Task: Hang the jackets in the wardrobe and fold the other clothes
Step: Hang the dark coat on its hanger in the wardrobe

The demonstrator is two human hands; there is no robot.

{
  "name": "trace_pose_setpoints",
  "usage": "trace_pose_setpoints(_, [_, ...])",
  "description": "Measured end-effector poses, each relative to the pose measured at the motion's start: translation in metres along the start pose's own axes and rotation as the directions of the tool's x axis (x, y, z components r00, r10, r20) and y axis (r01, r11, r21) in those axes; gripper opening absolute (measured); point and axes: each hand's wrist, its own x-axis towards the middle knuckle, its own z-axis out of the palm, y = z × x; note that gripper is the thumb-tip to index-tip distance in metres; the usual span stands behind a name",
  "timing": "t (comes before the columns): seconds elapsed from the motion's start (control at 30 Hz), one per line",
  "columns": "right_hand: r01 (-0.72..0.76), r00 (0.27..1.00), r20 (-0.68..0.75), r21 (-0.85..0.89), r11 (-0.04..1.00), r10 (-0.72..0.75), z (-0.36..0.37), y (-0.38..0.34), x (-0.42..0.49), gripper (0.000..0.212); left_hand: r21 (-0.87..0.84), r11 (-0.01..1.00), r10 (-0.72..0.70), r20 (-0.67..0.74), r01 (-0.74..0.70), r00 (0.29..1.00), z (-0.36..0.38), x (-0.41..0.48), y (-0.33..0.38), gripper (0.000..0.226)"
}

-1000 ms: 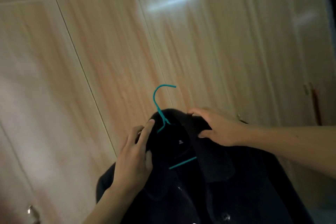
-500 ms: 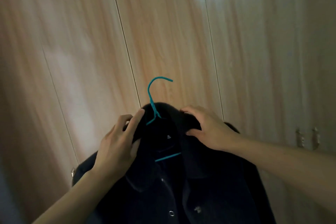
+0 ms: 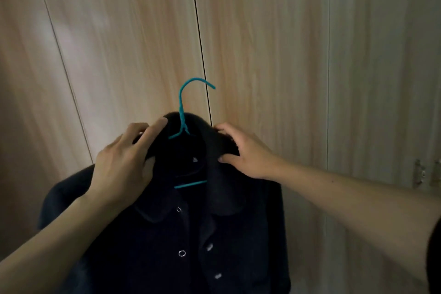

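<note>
Both hands carry the load here. The left hand (image 3: 121, 169) and right hand (image 3: 248, 153) grip the collar of a jacket (image 3: 167, 246) on a hanger (image 3: 182, 112).

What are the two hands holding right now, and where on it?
Both hold the dark button-front jacket on its teal wire hanger: left hand and right hand grip the collar's two sides.

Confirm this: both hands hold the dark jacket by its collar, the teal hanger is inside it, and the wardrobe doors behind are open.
One thing is wrong: the wardrobe doors are shut, as the head view shows. The rest stands: the left hand and right hand hold the dark jacket by its collar, with the teal hanger inside it.
</note>
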Motion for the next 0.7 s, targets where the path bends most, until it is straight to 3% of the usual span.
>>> trace_pose_setpoints(0.2, [-0.069, 0.993, 0.096, 0.018, 0.997, 0.067, 0.047, 0.004, 0.029, 0.063, -0.018, 1.0, 0.021, 0.008, -0.021, 1.0, 0.015, -0.026, -0.057, 0.08])
trace_pose_setpoints(0.33, [-0.188, 0.982, 0.024, 0.121, 0.975, 0.187, 0.069, 0.027, 0.032, 0.039, -0.016, 1.0, 0.012, 0.032, -0.012, 0.999, 0.036, -0.059, -0.079, 0.078])
trace_pose_setpoints(0.4, [-0.263, 0.963, -0.043, 0.063, 0.963, 0.265, 0.081, 0.046, 0.033, 0.036, -0.022, 1.0, 0.009, 0.066, -0.007, 0.998, 0.048, -0.077, -0.088, 0.068])
trace_pose_setpoints(0.53, [-0.447, 0.894, -0.034, -0.135, 0.884, 0.447, 0.109, 0.087, 0.026, 0.04, -0.056, 0.998, -0.024, 0.17, 0.034, 0.985, 0.068, -0.104, -0.098, 0.064])
trace_pose_setpoints(0.7, [-0.531, 0.839, 0.04, -0.151, 0.834, 0.542, 0.143, 0.119, 0.024, 0.054, -0.034, 0.998, -0.052, 0.222, 0.061, 0.974, 0.083, -0.112, -0.103, 0.064])
